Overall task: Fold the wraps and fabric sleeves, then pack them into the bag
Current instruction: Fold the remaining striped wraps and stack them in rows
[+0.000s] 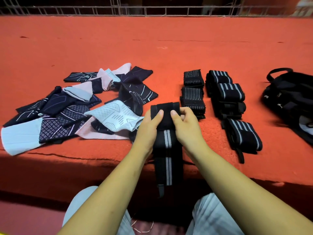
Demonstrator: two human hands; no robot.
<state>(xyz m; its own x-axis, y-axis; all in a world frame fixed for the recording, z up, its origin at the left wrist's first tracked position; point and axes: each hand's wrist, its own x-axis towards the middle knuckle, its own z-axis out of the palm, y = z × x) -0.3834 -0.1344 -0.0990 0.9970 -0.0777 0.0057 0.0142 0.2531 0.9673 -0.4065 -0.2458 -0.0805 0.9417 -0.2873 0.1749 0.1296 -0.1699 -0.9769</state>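
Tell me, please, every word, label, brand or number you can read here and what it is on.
No text is legible.
On the black bag: small white marks, too blurred to read.
On the fabric sleeves: woven patterns only, no words.
On the held wrap and the folded wraps: stripes only.

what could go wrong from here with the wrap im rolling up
1. The wrap has a long tail hanging off the table edge; if the left hand or right hand slackens, its weight may pull the roll loose or crooked.
2. The light sleeve lies close beside the left hand and could get caught in the roll.
3. The nearest rolled wrap has a strap trailing, so it may unwind on the way to the bag.
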